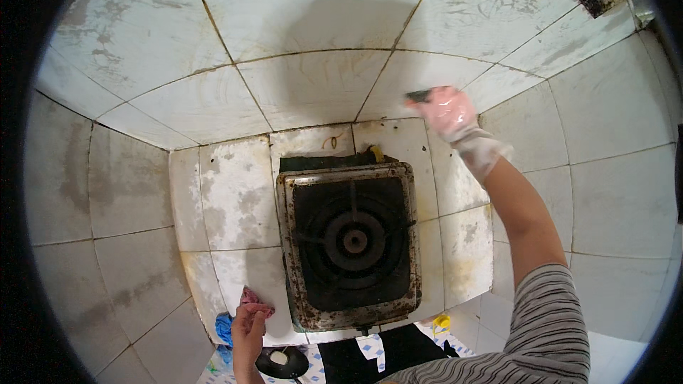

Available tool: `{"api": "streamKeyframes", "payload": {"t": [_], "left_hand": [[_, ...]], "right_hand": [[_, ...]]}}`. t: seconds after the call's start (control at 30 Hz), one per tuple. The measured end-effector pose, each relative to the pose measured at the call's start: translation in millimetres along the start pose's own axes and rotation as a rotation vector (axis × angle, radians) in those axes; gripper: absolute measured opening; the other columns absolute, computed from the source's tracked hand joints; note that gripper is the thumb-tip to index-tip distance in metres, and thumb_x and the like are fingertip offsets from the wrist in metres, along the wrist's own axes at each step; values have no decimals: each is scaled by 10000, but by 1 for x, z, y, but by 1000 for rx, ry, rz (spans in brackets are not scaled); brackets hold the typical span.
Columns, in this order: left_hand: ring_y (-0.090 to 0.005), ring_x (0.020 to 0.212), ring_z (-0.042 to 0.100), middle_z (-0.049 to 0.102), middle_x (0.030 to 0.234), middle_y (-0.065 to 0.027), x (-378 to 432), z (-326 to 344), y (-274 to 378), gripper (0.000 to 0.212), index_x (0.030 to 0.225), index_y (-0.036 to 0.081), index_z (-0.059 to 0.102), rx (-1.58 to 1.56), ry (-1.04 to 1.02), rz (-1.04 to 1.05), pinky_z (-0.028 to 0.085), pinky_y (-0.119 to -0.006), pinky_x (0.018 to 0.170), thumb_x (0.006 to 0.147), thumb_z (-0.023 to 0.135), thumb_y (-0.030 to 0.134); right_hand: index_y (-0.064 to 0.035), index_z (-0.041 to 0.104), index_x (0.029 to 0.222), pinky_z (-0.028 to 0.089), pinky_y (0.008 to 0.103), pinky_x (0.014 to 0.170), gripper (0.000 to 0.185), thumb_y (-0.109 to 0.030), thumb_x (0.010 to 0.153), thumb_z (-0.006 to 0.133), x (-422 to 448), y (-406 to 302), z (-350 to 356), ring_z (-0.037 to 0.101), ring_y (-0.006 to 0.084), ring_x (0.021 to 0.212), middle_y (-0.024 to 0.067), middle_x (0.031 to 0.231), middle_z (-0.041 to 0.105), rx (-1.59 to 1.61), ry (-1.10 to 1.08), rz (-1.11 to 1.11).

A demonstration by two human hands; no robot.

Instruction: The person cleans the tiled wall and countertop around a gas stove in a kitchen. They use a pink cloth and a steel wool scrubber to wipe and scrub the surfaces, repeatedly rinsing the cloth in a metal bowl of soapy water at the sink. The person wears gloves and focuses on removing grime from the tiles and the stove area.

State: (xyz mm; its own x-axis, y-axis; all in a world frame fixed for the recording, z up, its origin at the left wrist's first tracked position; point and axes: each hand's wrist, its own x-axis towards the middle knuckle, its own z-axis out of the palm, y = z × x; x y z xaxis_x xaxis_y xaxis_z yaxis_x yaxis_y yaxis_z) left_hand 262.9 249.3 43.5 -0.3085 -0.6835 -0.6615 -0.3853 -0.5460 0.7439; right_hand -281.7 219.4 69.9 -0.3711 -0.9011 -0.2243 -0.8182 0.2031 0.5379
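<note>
My right hand [448, 112], in a translucent plastic glove over something pink, is shut on a dark scrubbing pad [419, 97] against the white wall tiles [315, 82], right of centre and behind the stove. The hand is slightly blurred. At the lower left, my left hand [249, 325] is bare and pinches a crumpled reddish-pink cloth [255, 304] above the tiled counter. Between the hands stands a rusty single-burner gas stove [355, 240] with a yellow hose end [378, 153] at its back.
A blue cloth [224, 328] lies at the counter's left front corner. Below the front edge are a dark pan [283, 364] holding a pale object and a yellow item [442, 322]. Tiled walls enclose the counter at left, back and right. A rubber band [334, 142] lies behind the stove.
</note>
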Motion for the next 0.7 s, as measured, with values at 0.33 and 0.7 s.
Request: {"api": "streamKeyframes", "payload": {"t": [0.33, 0.7], "left_hand": [[-130, 896, 574, 617, 958, -65, -11, 7, 36, 133, 1014, 9, 555, 137, -2, 128, 452, -278, 815, 945, 512, 113], [-92, 882, 581, 637, 985, -71, -18, 31, 54, 144, 1047, -7, 559, 168, -68, 131, 449, -215, 764, 937, 510, 72]], "right_hand": [[-64, 633, 756, 507, 391, 589, 133, -175, 798, 572, 51, -123, -91, 613, 254, 641, 87, 665, 593, 715, 731, -360], [-112, 652, 1031, 509, 324, 575, 220, -175, 852, 540, -39, 72, -32, 600, 157, 635, 16, 727, 619, 1101, 212, 249]]}}
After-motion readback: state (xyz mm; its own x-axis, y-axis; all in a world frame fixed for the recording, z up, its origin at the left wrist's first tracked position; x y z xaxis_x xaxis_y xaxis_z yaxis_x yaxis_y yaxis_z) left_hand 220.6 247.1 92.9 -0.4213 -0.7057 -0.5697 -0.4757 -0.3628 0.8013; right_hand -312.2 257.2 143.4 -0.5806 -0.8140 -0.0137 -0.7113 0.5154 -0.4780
